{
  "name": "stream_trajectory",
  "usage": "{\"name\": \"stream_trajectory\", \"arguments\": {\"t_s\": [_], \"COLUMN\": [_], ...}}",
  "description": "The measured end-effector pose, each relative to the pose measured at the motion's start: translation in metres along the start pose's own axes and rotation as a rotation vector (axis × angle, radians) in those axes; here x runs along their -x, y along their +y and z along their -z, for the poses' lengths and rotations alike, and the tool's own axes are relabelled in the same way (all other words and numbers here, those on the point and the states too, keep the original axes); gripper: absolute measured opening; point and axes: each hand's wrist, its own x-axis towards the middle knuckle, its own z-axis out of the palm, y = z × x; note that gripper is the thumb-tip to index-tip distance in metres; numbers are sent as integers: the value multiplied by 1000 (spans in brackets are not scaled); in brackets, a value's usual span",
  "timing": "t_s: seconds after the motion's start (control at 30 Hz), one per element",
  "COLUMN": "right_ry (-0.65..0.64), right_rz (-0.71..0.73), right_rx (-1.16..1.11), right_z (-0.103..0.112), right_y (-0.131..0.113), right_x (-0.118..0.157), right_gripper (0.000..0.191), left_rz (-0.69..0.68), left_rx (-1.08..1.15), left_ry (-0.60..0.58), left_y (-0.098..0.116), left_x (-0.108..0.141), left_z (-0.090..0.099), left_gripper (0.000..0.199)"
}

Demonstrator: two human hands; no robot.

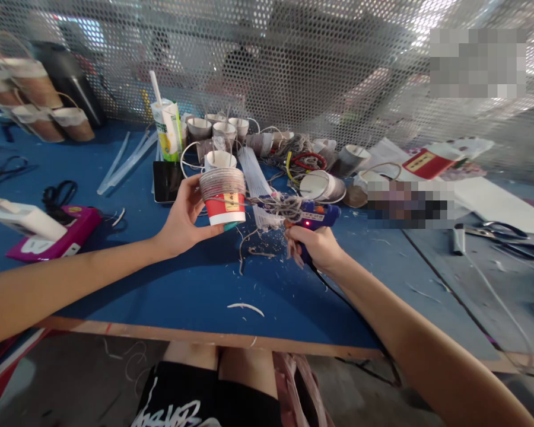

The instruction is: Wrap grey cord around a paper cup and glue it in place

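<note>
My left hand (pixel 182 216) is wrapped round a paper cup (pixel 225 207), red and white at the bottom and wound with grey-brown cord at the top. The cup hangs upright above the blue table (pixel 160 296). In my right hand (pixel 318 243) is a blue glue gun (pixel 315 214) with a small red light, its front pointed left at the cup. Tangled cord hangs about the gun's front part, and whether its tip touches the cup is hard to make out. A black cable runs from the gun's handle towards the table's front edge.
Several cord-wrapped cups (pixel 225 131) stand behind, beside a drink carton (pixel 167 130) and a phone (pixel 167 181). Clear glue sticks (pixel 254 172) lie mid-table. A purple power strip (pixel 78 228) is at left, with handled cups (pixel 35 83) behind it. Scissors (pixel 511 237) lie right.
</note>
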Motion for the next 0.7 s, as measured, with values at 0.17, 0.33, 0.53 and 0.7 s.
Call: {"name": "stream_trajectory", "arguments": {"t_s": [0.17, 0.33, 0.53, 0.7], "right_ry": [38, 409, 675, 561], "right_rz": [35, 323, 13, -273], "right_rx": [61, 527, 1156, 1312], "right_z": [0, 5, 8, 1], "right_y": [-3, -12, -27, -28], "right_x": [-1, 5, 24, 26], "right_gripper": [27, 22, 37, 47], "left_rz": [1, -16, -10, 9], "left_rx": [-40, -157, -284, -291], "left_ry": [11, 101, 233, 197], "left_y": [-2, 0, 0, 0], "left_x": [1, 1, 0, 0], "left_z": [1, 1, 1, 2], "left_gripper": [81, 80, 76, 77]}}
